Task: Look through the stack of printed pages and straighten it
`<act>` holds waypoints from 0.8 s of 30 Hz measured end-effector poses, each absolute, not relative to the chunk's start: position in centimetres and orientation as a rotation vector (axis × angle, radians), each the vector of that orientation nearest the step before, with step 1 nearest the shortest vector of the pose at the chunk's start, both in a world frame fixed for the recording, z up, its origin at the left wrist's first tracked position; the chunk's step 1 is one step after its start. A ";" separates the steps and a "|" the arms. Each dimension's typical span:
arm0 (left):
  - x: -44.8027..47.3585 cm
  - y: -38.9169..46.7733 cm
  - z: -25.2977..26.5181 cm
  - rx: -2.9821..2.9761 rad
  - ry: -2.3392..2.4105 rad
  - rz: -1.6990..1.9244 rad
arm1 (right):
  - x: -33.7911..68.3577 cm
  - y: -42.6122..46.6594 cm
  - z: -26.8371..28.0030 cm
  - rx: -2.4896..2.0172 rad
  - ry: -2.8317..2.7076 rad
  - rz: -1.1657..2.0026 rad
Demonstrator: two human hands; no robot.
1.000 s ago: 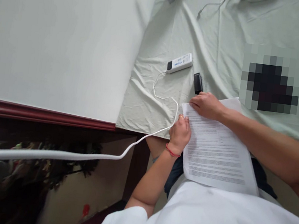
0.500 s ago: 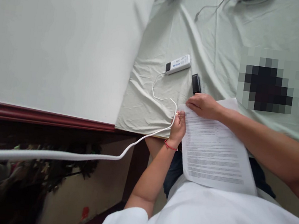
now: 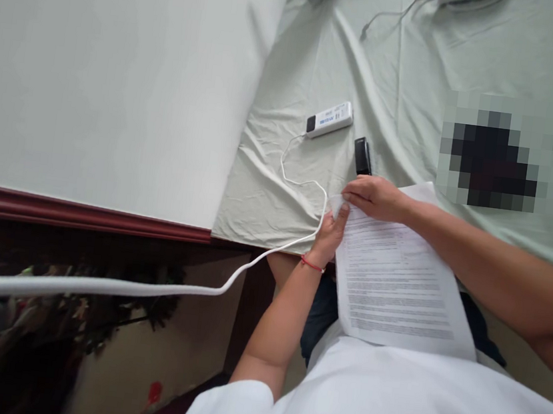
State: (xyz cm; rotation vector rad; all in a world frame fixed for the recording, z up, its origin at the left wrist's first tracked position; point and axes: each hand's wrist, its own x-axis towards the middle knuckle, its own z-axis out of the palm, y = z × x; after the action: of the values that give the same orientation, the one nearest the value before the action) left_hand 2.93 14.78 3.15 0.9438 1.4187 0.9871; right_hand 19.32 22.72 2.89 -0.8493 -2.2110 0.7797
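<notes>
"Pale green cloth (image 3: 282,161) spreads before me, with my white shirt (image 3: 374,400) nearest and the printed sheets (image 3: 395,282) between the two."

"How is your grip?"

"My right hand (image 3: 377,198) lies over their top left corner, fingers together; whether it pinches, I cannot tell. My left hand (image 3: 329,235) clamps their left edge just below it, thumb on top."

"What is beyond?"

"A white device (image 3: 330,119) with a dark end, then a smaller black object (image 3: 362,156) just past my right hand."
</notes>
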 end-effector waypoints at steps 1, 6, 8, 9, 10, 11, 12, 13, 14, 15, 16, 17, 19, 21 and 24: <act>2.9 14.9 3.2 0.977 1.412 0.970 | 19.3 22.7 2.9 -0.853 -2.224 0.779; 2.8 15.6 3.7 0.895 1.401 0.897 | 19.5 22.6 3.1 -1.095 -2.269 0.710; 2.6 16.0 3.9 0.827 1.346 0.862 | 19.8 22.7 3.3 -1.215 -2.277 0.696; 2.5 16.2 4.1 0.801 1.325 0.840 | 19.9 22.8 3.5 -1.258 -2.286 0.706; 2.4 16.4 4.2 0.778 1.312 0.814 | 20.0 22.9 3.6 -1.298 -2.295 0.726; 2.4 16.6 4.3 0.763 1.306 0.792 | 20.2 23.0 3.8 -1.337 -2.301 0.753; 2.5 16.8 4.4 0.756 1.303 0.773 | 20.3 23.1 4.0 -1.377 -2.304 0.783; 2.6 16.9 4.5 0.755 1.305 0.755 | 20.4 23.2 4.1 -1.418 -2.302 0.812; 2.7 17.1 4.7 0.757 1.311 0.735 | 20.5 23.3 4.2 -1.458 -2.296 0.835; 2.9 17.3 4.9 0.762 1.325 0.716 | 20.6 23.5 4.3 -1.495 -2.288 0.847; 3.2 17.4 5.1 0.768 1.344 0.701 | 20.8 23.6 4.3 -1.531 -2.280 0.846; 3.4 17.5 5.2 0.772 1.372 0.694 | 20.9 23.8 4.3 -1.566 -2.276 0.834; 3.8 17.5 5.5 0.783 1.437 0.719 | 21.4 24.1 4.2 -1.632 -2.264 0.799; 4.1 17.1 5.7 0.800 1.481 0.770 | 21.9 24.5 4.1 -1.693 -2.243 0.774; 4.0 16.3 5.3 0.813 1.497 0.802 | 22.4 24.8 3.9 -1.745 -2.205 0.774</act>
State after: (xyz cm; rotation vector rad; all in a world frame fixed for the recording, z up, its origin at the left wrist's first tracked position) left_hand 4.05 16.31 5.33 0.8129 1.4975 0.8017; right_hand 22.41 24.76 3.92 -1.7450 -2.2050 0.7742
